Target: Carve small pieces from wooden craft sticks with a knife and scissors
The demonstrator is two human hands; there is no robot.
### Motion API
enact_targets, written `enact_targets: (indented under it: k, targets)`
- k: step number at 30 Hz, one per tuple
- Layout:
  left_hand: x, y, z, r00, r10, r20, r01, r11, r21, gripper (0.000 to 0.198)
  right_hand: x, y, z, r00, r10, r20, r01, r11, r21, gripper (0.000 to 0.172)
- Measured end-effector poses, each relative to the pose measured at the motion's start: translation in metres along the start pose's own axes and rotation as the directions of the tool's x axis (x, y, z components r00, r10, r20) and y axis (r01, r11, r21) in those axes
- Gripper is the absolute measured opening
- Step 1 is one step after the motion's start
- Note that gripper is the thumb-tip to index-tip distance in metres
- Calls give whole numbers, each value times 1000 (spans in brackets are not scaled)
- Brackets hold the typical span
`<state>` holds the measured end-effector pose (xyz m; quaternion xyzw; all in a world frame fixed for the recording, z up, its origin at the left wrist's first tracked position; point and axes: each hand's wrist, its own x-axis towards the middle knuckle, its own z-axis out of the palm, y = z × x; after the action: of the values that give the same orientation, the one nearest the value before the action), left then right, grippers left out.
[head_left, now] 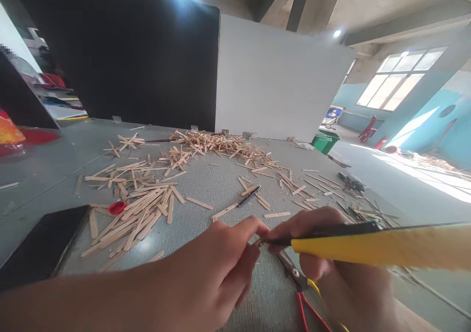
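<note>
My left hand [228,263] is closed in a pinch at the middle of the table, thumb and forefinger together on a small piece whose shape is mostly hidden. My right hand [331,263] is wrapped round a long yellow-and-black tool [382,247], with its narrow dark end pointing at the left fingertips. The tool's exact kind is unclear. Below the hands lies a pair of scissors [295,273] with red and yellow handles. Just beyond the fingers, a black pen [249,196] rests by some flat wooden sticks [225,211].
Loose wooden sticks [142,209] lie heaped at left, with another pile [221,144] at the back. A red cap [117,207] and a dark flat panel [44,241] are at left. Black and white boards [272,76] stand behind. A dark insect-like figure [351,182] sits at right.
</note>
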<state>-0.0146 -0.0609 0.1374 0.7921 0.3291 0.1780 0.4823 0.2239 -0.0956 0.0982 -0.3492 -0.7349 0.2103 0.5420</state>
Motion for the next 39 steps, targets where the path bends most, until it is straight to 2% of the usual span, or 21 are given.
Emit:
enact_targets:
  k: [4,9,12,14,17,20,23,26,30,31,33,35,36,38,39]
  targets:
    - [2,9,-1,997,-67,40,68,998,-17,23,12,-9,3,998,35,-54,-24,981,190,23]
    - [4,15,1,991,-122,60,125,991,-43,22,18,-14,2,999,34,-10,-31,972,231,21]
    - [6,16,3,991,-123,44,125,992,-37,20,17,-12,0,999,42,13,-43,960,276,29]
    - [7,16,3,993,-116,37,117,992,-52,21,17,-9,-1,995,46,85,-67,961,267,35]
    - [9,16,2,997,-79,27,80,996,-51,23,17,-2,-5,986,38,165,-64,987,151,42]
    - [9,18,1,997,-50,62,52,998,-34,24,20,7,-12,973,-72,218,42,989,140,31]
    - [10,20,1,996,-58,71,59,998,-18,24,27,10,-20,912,-190,362,141,977,157,26]
    - [12,22,3,995,-74,69,74,997,-3,27,35,2,-25,857,-262,444,266,963,55,26]
    - [15,20,2,988,-114,105,115,993,-5,35,38,-9,-23,793,-376,479,468,880,-85,23]
    - [15,19,0,986,-118,114,118,993,14,36,37,-9,-23,798,-393,458,486,868,-103,20]
    - [14,16,-6,991,-111,80,105,992,77,37,32,-6,-22,850,-398,345,452,887,-91,16]
    - [13,13,-15,997,-71,-16,72,989,133,34,26,-2,-20,911,-368,188,379,925,-27,18]
    - [13,13,-20,997,-43,-64,52,987,150,33,23,1,-17,927,-342,153,349,937,-18,18]
    - [11,13,-27,990,-2,-142,23,989,143,30,16,7,-8,917,-323,233,357,926,-121,10]
    - [9,13,-30,987,7,-162,13,993,120,30,12,11,-1,883,-348,315,425,877,-223,8]
